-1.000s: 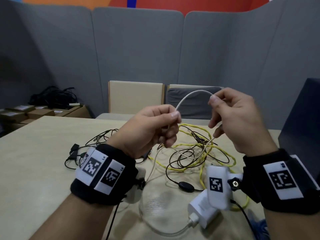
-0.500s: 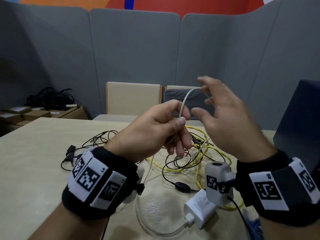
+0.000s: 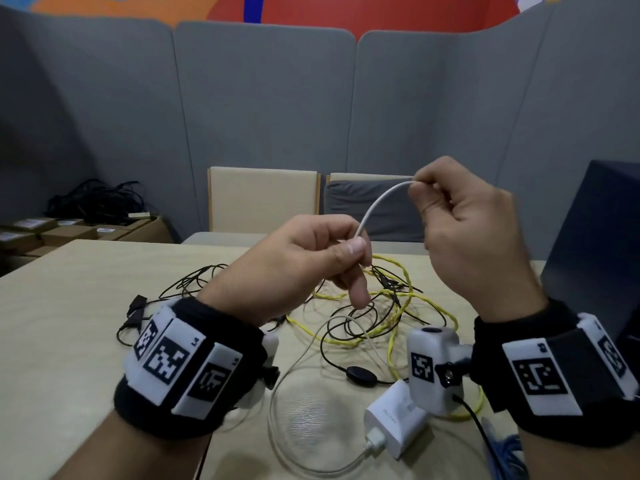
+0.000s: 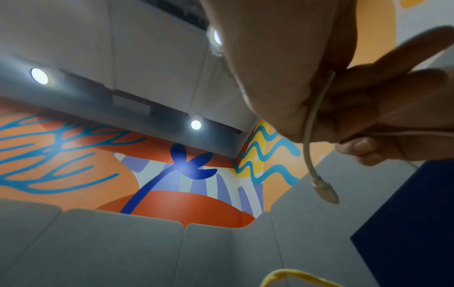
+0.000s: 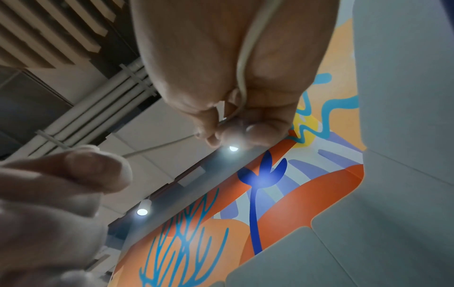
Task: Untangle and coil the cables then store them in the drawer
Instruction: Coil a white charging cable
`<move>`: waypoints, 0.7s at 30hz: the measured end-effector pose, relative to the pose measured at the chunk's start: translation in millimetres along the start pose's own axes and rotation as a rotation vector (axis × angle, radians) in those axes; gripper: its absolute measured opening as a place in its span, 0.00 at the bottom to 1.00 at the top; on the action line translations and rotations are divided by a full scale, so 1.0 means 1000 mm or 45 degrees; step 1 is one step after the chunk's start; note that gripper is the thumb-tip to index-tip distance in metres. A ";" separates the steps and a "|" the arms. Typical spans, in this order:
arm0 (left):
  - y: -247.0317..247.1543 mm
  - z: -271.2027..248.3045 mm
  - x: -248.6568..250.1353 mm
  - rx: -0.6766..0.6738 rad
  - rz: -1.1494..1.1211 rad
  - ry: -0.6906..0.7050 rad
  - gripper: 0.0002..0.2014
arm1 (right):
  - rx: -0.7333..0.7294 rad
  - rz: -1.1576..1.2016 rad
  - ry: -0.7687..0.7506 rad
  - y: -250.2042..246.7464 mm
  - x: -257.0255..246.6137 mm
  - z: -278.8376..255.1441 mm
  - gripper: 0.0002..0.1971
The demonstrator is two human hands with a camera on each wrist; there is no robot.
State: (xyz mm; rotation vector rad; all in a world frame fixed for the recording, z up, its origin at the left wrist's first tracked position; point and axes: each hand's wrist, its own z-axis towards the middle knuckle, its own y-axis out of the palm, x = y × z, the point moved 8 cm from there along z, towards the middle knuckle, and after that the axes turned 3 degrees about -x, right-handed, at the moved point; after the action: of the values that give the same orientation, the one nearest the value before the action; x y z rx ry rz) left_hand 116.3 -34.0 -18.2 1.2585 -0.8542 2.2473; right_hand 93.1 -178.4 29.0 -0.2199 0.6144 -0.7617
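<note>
Soft, even indoor light is falling from round ceiling spots (image 4: pixel 39 76) — they are flaring white in both wrist views. The right hand (image 3: pixel 474 237) is smearing with motion blur, close fingers (image 5: pixel 61 174) are sitting out of focus, and the wall panels are bowing at the edges

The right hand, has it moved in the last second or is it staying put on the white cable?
Yes. The right hand let go half a second ago and now pinches the white cable farther right, against the grey chair cushion behind it.
</note>
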 end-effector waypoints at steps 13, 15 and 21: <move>-0.003 -0.004 0.018 -0.160 -0.767 0.326 0.30 | -0.528 -0.247 0.212 0.044 0.022 -0.012 0.07; -0.012 -0.002 0.017 0.011 -0.794 0.314 0.23 | -0.620 -0.269 0.198 0.049 0.019 -0.015 0.07; -0.025 -0.003 0.007 0.300 -0.634 0.159 0.20 | -0.790 -0.264 0.236 0.062 0.016 -0.024 0.07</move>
State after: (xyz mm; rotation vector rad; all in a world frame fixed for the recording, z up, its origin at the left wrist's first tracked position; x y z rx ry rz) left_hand 126.7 -13.8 -6.2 1.2462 -0.1972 2.0250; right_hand 123.8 -145.2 -22.1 -0.7993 1.0077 -0.7779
